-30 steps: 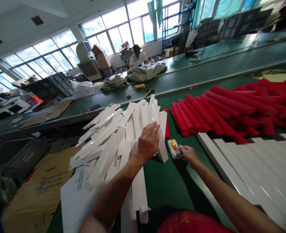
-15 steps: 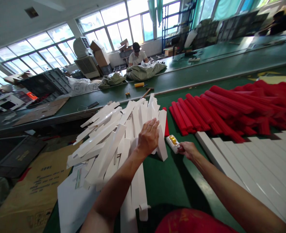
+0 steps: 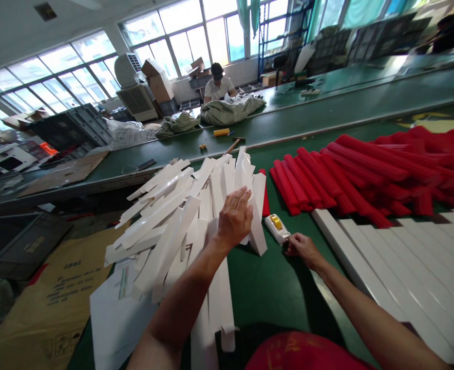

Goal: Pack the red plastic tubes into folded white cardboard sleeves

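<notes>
My left hand (image 3: pixel 234 215) lies with its fingers stretched out over the upright white narrow carton (image 3: pixel 258 226) at the right edge of a heap of long white cartons (image 3: pixel 165 231). A white tape dispenser (image 3: pixel 278 229) with a yellow roll rests on the green table (image 3: pixel 265 298). At its near end, the fingers of my right hand (image 3: pixel 302 247) are pinched together on tape drawn from it; the clear strip itself hardly shows. A red ribbed tube (image 3: pixel 265 195) stands partly hidden behind the upright carton.
Many red ribbed tubes (image 3: pixel 365 174) are piled at the right. White long boxes (image 3: pixel 400 267) lie in a row before them. A hammer (image 3: pixel 232 146) and a yellow roll (image 3: pixel 221 132) lie farther back. A person (image 3: pixel 219 85) sits across the far bench.
My right hand has shifted slightly right and toward me, away from the tape dispenser, which stays on the table. My left hand keeps its place on the carton.
</notes>
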### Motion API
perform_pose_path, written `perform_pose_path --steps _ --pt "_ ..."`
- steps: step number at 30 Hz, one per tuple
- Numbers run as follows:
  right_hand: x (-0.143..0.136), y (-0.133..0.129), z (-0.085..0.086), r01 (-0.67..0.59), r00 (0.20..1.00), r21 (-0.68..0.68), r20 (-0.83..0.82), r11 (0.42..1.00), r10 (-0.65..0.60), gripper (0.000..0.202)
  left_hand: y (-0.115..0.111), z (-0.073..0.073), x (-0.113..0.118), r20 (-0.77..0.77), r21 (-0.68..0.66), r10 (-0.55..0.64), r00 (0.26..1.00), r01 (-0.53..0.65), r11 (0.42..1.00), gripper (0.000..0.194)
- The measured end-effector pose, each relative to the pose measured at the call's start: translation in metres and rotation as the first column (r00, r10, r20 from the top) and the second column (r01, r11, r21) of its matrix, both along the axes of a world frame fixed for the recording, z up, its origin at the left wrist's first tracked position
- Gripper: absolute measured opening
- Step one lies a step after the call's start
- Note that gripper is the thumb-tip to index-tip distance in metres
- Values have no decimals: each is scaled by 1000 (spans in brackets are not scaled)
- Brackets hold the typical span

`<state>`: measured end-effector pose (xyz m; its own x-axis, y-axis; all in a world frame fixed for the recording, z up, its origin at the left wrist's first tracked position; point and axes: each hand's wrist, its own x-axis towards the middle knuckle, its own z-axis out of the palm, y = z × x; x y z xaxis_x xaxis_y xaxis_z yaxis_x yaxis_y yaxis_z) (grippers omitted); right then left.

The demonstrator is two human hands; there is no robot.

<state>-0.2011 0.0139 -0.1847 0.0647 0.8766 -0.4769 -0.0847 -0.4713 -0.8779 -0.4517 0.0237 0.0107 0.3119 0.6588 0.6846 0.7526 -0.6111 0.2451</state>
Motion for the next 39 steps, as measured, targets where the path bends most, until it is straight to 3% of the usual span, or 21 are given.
perform_pose_path --steps 7,11,13,17,19,21,23,30,35,39 --pt "5 0 6 -99 961 1 260 995 95 18 -1 -4 1 132 -38 -14 991 19 999 35" --pt "-6 -5 30 -123 951 -5 287 992 119 22 -7 -2 5 159 -56 -12 987 21 998 35" --pt "-17 -9 63 -151 968 76 211 986 132 26 -10 -2 7 151 -66 -2 989 12 998 34" --pt "-45 -14 159 -153 971 400 -111 903 214 31 -13 -3 14 150 -57 15 989 -6 998 34" --pt "-60 -14 201 -151 966 464 -117 873 229 33 -14 -4 18 143 -38 23 990 -17 999 35" --pt "-72 -11 225 -159 973 490 -68 857 219 35 -15 -5 21 135 -18 23 991 -21 1000 41" --pt "-81 -9 233 -174 976 507 -24 844 216 36 -17 -5 24 135 1 27 990 -28 1000 50" --pt "-91 -5 225 -218 976 537 125 815 179 37 -20 -10 31 164 8 104 981 -107 994 55" --pt "-89 2 235 -214 976 427 114 878 183 50 -23 -10 35 168 0 107 980 -108 994 59" --pt "-84 11 245 -276 950 242 -81 930 302 46 -27 -7 33 181 -8 86 980 -86 996 62"
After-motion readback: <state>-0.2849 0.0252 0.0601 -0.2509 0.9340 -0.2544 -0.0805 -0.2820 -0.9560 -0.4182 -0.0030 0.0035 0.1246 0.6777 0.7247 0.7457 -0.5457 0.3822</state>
